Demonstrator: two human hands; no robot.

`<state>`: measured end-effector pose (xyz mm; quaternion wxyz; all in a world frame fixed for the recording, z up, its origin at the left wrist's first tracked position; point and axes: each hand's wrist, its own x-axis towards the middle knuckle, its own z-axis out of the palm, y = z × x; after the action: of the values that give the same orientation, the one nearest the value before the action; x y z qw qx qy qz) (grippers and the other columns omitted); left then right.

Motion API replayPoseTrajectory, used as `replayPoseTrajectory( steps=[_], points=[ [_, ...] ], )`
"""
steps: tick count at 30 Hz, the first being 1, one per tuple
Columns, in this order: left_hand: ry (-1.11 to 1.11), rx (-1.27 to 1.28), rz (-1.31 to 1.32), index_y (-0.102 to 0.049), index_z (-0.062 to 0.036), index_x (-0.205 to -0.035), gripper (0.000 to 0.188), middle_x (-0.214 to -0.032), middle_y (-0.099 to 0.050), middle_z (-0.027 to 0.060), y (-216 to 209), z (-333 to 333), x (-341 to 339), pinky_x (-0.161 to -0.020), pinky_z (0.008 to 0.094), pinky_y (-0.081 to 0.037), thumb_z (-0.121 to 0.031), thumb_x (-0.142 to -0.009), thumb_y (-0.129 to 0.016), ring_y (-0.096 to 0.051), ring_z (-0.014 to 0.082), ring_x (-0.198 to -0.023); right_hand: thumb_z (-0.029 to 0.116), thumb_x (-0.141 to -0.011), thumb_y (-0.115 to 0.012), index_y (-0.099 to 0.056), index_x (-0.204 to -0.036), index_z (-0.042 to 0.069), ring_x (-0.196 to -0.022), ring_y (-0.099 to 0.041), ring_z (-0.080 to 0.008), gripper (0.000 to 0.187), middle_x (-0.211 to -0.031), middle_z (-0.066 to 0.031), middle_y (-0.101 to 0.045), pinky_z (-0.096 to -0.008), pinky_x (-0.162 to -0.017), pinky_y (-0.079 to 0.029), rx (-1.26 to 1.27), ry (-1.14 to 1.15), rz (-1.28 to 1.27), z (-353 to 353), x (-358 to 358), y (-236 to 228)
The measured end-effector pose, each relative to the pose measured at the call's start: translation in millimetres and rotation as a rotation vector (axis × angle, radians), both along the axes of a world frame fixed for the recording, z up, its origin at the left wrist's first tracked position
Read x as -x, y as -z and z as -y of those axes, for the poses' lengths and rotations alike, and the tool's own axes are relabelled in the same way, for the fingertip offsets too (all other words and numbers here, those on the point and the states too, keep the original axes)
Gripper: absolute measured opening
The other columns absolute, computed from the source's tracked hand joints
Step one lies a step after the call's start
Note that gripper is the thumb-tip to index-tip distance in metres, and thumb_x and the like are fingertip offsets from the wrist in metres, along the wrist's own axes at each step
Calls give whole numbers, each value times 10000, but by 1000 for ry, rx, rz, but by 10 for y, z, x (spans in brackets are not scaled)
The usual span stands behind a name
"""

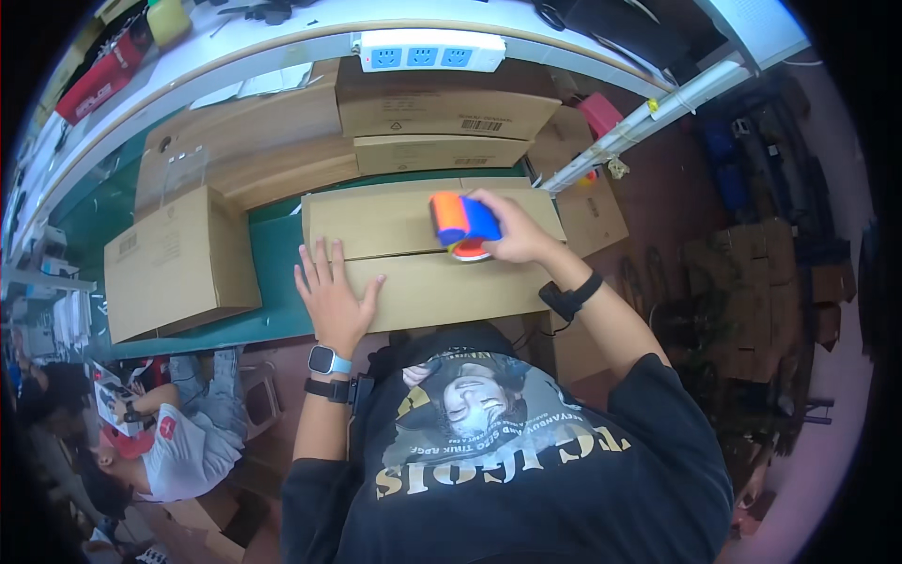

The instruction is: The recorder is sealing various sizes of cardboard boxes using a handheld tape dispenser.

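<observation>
A brown cardboard box (423, 291) lies in front of me on the green-topped table, its two top flaps folded down so they meet along a seam. On its left part my left hand (335, 293) rests flat, fingers spread. My right hand (512, 228) grips an orange and blue tape dispenser (467, 221), which is slightly blurred. The dispenser is over the seam, right of the middle of the box; whether it touches the cardboard I cannot tell. Part of a tape roll shows under it.
Another cardboard box (178, 263) stands at the left on the green tabletop (277, 273). Stacked boxes (442, 103) fill the back, beneath a shelf carrying a white power strip (432, 52). A metal post (639, 127) rises at the right. A seated person (188, 442) is at lower left.
</observation>
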<state>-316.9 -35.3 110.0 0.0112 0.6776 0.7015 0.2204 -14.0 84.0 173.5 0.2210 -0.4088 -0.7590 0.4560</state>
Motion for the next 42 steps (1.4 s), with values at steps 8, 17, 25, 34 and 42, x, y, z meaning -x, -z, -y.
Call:
replayPoseTrajectory(
  steps=[8,17,25,34,42],
  points=[
    [192,-12,292,-582,26,-1291,520,-1287,-616,201,63,-69,-330,-1070,445,-403,-395,-986,-575,-521,382,-1281,-65,-626,-690,-546,-1172,41,-1025,-623,-430,575,-1104,-198,-638,-417,-880,-521,-333,-23,138,170,123,311],
    [12,547,1783,-711,8,-957,343,-794,-668,20,31,-388,-669,-688,255,-476,-311,-1013,-599,-592,88,-743,-44,-600,-674,-546,-1196,21,-1027,-619,-433,613,-1099,-200,-631,-433,-881,-525,-371,-71,203,184,189,221],
    [-146,86,1040,-738,7,-829,288,-706,-672,8,52,-373,279,-620,216,-445,-205,-995,-637,-568,47,-681,-1,-625,-671,-543,-1262,41,-974,-626,-420,651,-1053,-191,-628,-441,-860,-533,-441,-125,307,242,236,119],
    [-271,145,1112,-626,11,-810,290,-679,-598,19,1200,-202,853,-554,257,-417,-236,-955,-665,-464,64,-570,38,-647,-676,-550,-1271,71,-933,-641,-388,637,-1013,-174,-619,-447,-802,-540,-378,-210,561,186,860,32],
    [-404,168,1168,-541,-14,-1127,271,-858,-628,81,1533,75,1323,-706,304,-512,-193,-952,-643,-615,155,-778,64,-642,-699,-549,-1275,90,-948,-654,-372,651,-1045,-160,-629,-451,-810,-545,-415,-236,495,175,887,70]
  ],
)
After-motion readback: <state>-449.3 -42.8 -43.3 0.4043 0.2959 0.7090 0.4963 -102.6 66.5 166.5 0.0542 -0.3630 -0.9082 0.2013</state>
